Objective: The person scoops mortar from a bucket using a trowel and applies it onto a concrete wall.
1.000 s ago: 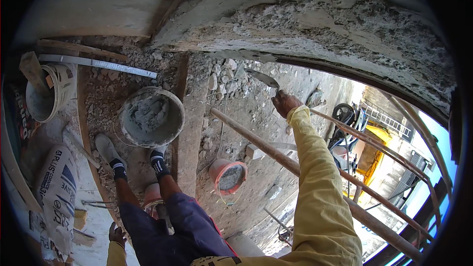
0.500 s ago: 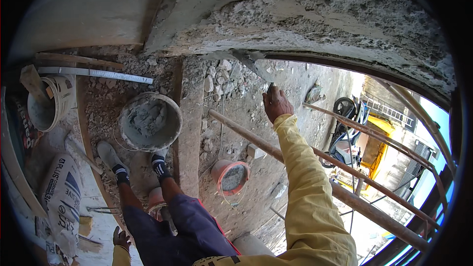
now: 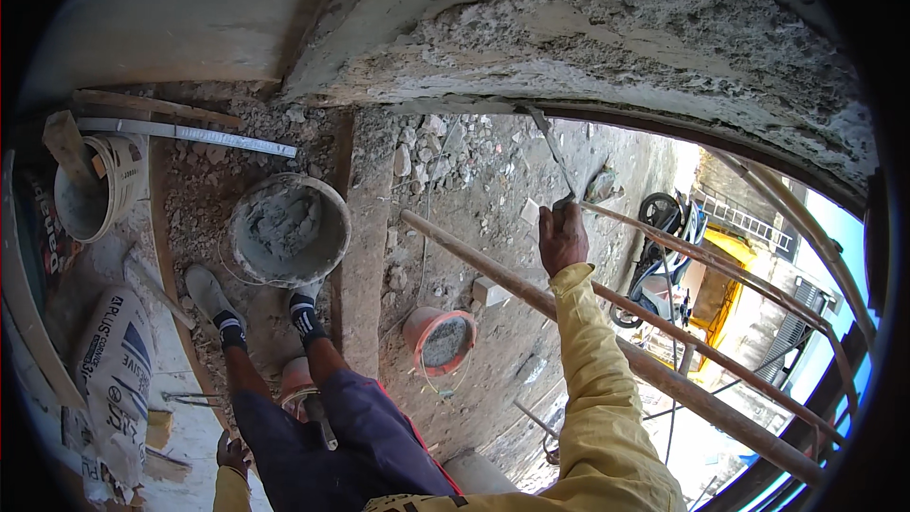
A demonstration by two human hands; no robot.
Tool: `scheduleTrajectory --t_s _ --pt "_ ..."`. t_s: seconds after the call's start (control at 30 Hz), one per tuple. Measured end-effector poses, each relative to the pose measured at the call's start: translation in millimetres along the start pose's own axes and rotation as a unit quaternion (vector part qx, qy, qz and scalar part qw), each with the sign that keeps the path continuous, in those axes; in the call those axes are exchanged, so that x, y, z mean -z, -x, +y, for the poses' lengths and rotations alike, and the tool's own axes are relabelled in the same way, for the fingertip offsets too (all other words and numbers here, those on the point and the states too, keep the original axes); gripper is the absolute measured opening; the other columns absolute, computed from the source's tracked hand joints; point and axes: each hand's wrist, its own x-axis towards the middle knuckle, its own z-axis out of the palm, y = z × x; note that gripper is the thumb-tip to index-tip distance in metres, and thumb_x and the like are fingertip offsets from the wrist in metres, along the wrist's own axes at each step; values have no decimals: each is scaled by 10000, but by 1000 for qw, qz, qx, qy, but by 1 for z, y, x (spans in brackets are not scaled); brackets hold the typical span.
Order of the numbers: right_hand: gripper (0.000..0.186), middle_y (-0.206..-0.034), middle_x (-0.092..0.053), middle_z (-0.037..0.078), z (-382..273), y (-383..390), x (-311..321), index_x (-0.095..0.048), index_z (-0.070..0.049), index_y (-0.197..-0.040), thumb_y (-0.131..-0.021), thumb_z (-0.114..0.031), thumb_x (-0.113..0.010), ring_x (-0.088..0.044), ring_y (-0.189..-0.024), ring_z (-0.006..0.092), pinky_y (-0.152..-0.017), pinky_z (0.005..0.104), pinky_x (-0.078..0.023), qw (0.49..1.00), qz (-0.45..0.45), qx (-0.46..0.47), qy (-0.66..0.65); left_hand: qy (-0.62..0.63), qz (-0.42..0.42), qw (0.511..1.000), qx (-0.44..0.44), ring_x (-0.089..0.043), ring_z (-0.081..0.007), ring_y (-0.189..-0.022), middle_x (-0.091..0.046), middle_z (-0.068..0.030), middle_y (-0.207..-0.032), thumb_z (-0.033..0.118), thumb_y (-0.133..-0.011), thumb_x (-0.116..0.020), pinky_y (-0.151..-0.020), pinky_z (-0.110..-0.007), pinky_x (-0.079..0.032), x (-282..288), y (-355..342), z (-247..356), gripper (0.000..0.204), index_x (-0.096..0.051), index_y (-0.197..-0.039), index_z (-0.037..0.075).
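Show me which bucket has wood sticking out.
The whitish bucket, far left: a wooden piece juts from it. The wide grey bucket and right-hand reddish bucket show none; the reddish bucket between the legs is partly hidden.

A motorbike [image 3: 658,272] stands beyond brown poles [image 3: 483,261], near a ladder [image 3: 744,219]; leftward, a sack [image 3: 116,370] lies near a tub [image 3: 121,180].

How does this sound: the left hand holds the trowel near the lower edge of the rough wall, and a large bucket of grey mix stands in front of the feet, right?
Not quite: the head view shows the trowel in the right hand, not the left hand. The rest stands.
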Motion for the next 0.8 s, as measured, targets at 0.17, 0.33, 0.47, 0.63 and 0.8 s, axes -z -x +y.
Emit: scheduleTrajectory --t_s 0.17,0.33,0.47,0.63,0.8 --pt "326 -1018 -610 190 -16 -23 -14 -495 -66 -1072 -910 -342 -560 -614 -903 402 -768 478 -490 986 -153 46 41 22 -29 999 -20 -536 -250 -940 -480 -35 -1262 213 -930 -476 -740 -451 -398 -6 -2 0 544 -296 -1432 317" --pt "373 -1037 -632 202 -28 -81 -62 -507 -60 -1086 -930 -399 -503 -618 -936 406 -791 478 -491 975 -191 94 55 3 -8 1000 -9 -545 -275 -977 -478 -42 -1278 196 -939 -461 -770 -490 -407 -2 2 2 542 -288 -1439 316" --pt "373 -949 -661 213 -14 -102 -61 -506 -50 -1082 -932 -391 -500 -621 -916 428 -790 487 -486 970 -228 50 65 -20 22 1000 -8 -550 -288 -983 -477 -52 -1287 194 -943 -457 -820 -543 -409 10 11 -5 545 -284 -1447 306" --pt "377 -951 -660 217 16 -62 -38 -506 -54 -1092 -928 -394 -508 -623 -910 433 -782 490 -485 978 -196 -3 69 -9 26 1000 6 -554 -300 -995 -477 -66 -1289 189 -944 -454 -832 -550 -410 22 11 -11 544 -285 -1450 297" --pt "365 -991 -645 212 7 -54 -51 -508 -79 -1099 -916 -395 -527 -616 -928 425 -791 493 -488 981 -185 30 58 -15 1 1000 -7 -545 -295 -1001 -457 -71 -1348 206 -944 -465 -837 -548 -402 9 7 4 549 -274 -1452 288"
